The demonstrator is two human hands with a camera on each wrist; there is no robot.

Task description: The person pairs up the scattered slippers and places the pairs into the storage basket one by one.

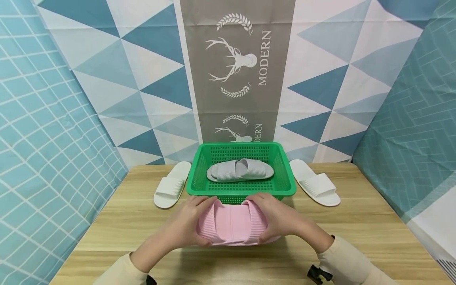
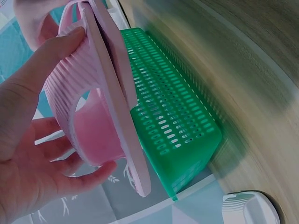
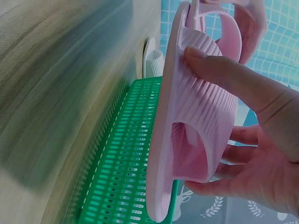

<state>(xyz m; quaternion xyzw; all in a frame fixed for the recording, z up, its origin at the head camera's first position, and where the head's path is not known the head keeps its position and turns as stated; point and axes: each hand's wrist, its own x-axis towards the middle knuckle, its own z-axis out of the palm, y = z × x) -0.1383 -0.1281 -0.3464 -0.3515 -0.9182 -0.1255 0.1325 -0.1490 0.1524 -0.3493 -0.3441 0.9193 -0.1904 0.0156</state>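
1. I see the left hand (image 1: 190, 221) in front of the basket (image 1: 242, 192), its grip curled round one end of the pink slippers (image 1: 233, 225), with the thumb on a ribbed strap.
2. I see the right hand (image 1: 279, 217) in front of the basket too, its grip curled round the other end, thumb likewise on ribbed strap.
3. The pink slippers are held up just in front of the basket, above the tabletop (image 1: 367, 241); both wrist views show their two soles overlapping where they meet.
4. Inside the basket, I have a pair of gray slippers (image 1: 226, 172) lying crosswise, one partly over the other.
5. Just to the left of the basket, one white slipper (image 1: 171, 186) lies on the tabletop, slanted.
6. Just to the right of the basket lies another white slipper (image 1: 318, 186), slanted the opposite way.
7. Behind the basket, I see a patterned backdrop (image 1: 231, 101) with white deer heads.
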